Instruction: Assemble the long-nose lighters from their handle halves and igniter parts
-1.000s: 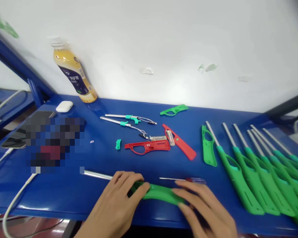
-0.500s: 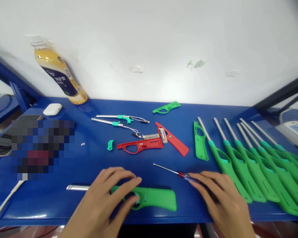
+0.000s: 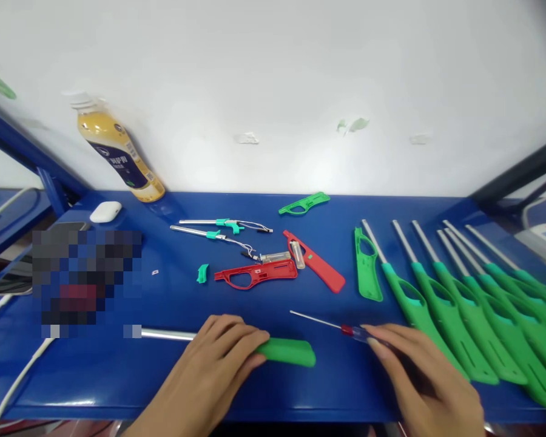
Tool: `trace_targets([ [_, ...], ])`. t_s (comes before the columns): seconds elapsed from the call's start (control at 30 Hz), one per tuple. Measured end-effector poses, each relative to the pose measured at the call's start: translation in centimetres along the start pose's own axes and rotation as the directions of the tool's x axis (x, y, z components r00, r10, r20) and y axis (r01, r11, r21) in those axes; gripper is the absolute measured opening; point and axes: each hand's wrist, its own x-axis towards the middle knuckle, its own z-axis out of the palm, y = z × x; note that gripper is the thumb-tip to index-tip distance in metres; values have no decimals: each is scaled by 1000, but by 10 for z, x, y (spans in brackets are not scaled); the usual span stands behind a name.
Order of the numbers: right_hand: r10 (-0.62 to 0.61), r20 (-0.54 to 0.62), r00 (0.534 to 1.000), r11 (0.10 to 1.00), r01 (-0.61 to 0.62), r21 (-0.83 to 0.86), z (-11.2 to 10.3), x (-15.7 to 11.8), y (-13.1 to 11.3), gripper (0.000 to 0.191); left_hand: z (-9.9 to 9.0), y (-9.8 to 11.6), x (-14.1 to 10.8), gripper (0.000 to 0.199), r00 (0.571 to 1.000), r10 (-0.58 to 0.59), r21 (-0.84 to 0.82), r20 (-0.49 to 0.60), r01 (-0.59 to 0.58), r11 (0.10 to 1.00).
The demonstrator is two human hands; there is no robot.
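Note:
My left hand [image 3: 225,358] is closed around a green gas lighter [image 3: 291,352] near the table's front edge. The lighter's metal tube points left and its handle end sticks out to the right; the trigger is hidden by my fingers. My right hand [image 3: 418,370] grips a screwdriver [image 3: 352,332] with a clear and red handle, its thin shaft pointing left. Beyond my hands lie a red lighter shell half [image 3: 277,272], a second red half [image 3: 325,270], small clear fuel tanks [image 3: 275,257], and a green shell half [image 3: 368,273].
Several green lighters [image 3: 464,328] lie side by side at the right. Two metal tubes with wires [image 3: 195,232] and a small teal trigger piece [image 3: 202,274] lie further back. A yellow bottle [image 3: 122,155] leans on the wall, near a white case [image 3: 105,212].
My left hand has closed over the lighter's middle and shifted slightly right with it; the lighter is tilted more. My right hand has moved a little right and nearer with the screwdriver.

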Motion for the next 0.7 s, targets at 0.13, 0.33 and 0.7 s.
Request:
trace_targets([
  [0.13,12,-45,999,1000,-10,29,0,-1,1,13,3,-15,16,30,998,-10,14,-56,11,1000],
  [0.33,45,-89,995,997,-39,66,1,0,0,13,-7,-29,36,23,992,-57,141,-113,73,987],
  [0.7,13,-86,996,999,-9,54,1,1,2,14,-17,-72,92,25,961,-205,334,185,135,933],
])
